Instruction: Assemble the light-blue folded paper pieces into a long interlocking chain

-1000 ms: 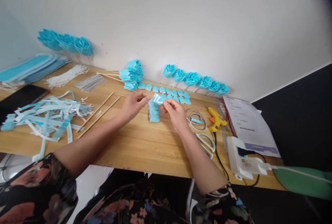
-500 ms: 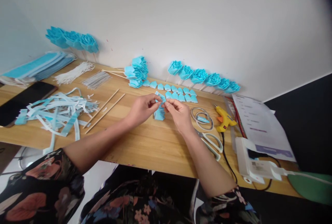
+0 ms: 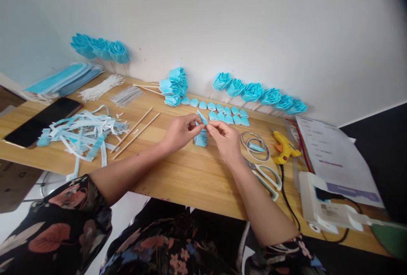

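A craft workspace: the wooden table (image 3: pixel 190 177) against a white wall (image 3: pixel 254 20) bears a glue gun (image 3: pixel 284 147), scissors (image 3: pixel 265 175), cut strips (image 3: pixel 82 133) and blue roses (image 3: pixel 254 92) along its far edge.

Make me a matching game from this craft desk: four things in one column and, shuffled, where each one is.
Things
1. glue gun
2. phone
3. blue folded piece
4. scissors

Places
A. pinched between the left hand and the right hand
B. at the left end of the desk, next to the heap of cut strips
C. flat on the desk, nearer the person than the wire rings
D. between the wire rings and the printed sheet

Pairs: 1-D, 2-B, 3-A, 4-C
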The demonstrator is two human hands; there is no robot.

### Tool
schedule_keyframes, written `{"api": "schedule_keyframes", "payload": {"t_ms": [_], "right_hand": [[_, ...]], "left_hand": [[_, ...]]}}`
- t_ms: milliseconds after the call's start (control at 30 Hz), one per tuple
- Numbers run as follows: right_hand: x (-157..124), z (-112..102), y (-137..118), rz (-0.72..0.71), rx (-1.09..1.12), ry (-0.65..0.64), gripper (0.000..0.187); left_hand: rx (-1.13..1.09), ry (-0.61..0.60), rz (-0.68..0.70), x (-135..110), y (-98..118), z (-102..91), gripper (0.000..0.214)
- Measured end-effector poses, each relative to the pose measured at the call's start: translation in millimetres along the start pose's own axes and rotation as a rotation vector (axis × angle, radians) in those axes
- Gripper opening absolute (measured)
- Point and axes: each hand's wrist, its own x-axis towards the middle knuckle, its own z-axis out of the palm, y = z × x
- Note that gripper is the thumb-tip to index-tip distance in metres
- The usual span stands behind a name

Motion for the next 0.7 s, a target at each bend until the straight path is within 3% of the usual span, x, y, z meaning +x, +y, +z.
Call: {"api": "schedule_keyframes", "payload": {"t_ms": [700], "right_hand": [[0.3,1.0,-0.7,0.057,0.066,0.005,0.019]], "left_hand": [[-0.025,-0.039,0.042,-1.6,6.3,-1.9,0.019]]}}
